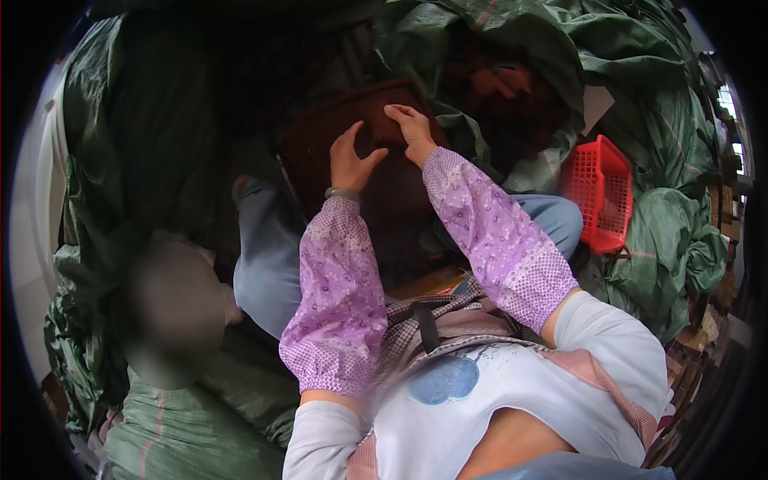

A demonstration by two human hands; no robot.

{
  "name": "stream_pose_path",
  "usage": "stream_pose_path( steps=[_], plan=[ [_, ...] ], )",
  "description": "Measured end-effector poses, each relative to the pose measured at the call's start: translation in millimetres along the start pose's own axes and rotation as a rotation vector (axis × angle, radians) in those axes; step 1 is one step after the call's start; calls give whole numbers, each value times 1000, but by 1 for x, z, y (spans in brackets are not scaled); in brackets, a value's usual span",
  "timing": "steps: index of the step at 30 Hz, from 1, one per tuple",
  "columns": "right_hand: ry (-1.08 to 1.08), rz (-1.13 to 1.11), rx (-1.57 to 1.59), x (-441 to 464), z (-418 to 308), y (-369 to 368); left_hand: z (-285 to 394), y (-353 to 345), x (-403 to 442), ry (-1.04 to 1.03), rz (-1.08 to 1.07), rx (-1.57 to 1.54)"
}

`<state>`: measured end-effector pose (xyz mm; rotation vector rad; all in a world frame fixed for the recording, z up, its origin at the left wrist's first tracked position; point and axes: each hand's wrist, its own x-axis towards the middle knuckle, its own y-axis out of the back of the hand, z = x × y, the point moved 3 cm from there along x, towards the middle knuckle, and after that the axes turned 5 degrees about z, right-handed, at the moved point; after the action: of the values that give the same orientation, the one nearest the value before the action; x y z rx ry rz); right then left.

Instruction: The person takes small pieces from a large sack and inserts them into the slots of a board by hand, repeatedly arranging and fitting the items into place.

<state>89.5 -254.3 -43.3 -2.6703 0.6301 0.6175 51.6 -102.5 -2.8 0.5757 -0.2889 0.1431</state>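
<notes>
My left hand is raised over a dark reddish-brown surface, with its thumb and fingers spread apart and nothing visible between them. A bracelet circles that wrist. Just to the right and slightly farther away, my right hand has thumb and fingertips drawn together in a pinch; anything in it is too small or dark to make out. The two hands are apart. Purple flowered sleeve covers reach from my wrists towards the elbows. Deep shadow hides much of the surface below the hands.
A red plastic basket stands at the right against green woven sacks. More sacks pile up along the left. Another person, blurred, is close on my left. Inside an opened sack at the upper right lie dark reddish items.
</notes>
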Motion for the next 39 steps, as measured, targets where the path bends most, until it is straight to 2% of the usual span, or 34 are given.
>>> stream_pose_path(
  steps=[2,4,8,9,11,14,16,17,20,24,25,28,31,34,36,38,39],
  plan=[
    [35,-14,-25,-7,-4,2,3,-9,-8,142,-212,-9],
    [116,1,-105,-15,-11,1,-2,-18,-16,185,-204,-41],
    [389,264,-484,-26,-28,2,1,-20,-19,263,-215,-36],
    [357,315,-412,-23,-26,6,4,-17,-20,283,-230,-18],
    [290,410,-268,-5,-17,17,2,-8,-21,319,-115,-26],
    [13,248,196,15,1,28,-27,-5,-22,449,-18,-215],
    [-135,175,248,2,-4,19,-50,-14,-20,560,21,-413],
    [-212,145,275,-8,-4,16,-50,-20,-20,601,-25,-561],
    [-225,157,304,-21,-1,4,0,-12,-16,779,-214,-763],
    [15,241,128,-39,7,-5,-2,-20,-23,595,-392,-511],
    [28,235,116,-35,14,-4,-3,-20,-24,605,-385,-471],
    [196,273,-185,-38,3,-3,-34,-37,-34,471,-305,-149],
    [274,284,-398,-47,-15,-6,4,-13,-23,450,-400,-117],
    [322,331,-458,-24,-11,10,1,-9,-27,455,-386,93],
    [161,257,-231,-2,3,25,-9,-6,-29,572,-293,72],
    [-105,58,141,-9,5,28,-26,-2,-30,674,-203,40],
    [-165,-23,184,-17,1,25,-36,-2,-30,738,-182,-14]
  ],
)
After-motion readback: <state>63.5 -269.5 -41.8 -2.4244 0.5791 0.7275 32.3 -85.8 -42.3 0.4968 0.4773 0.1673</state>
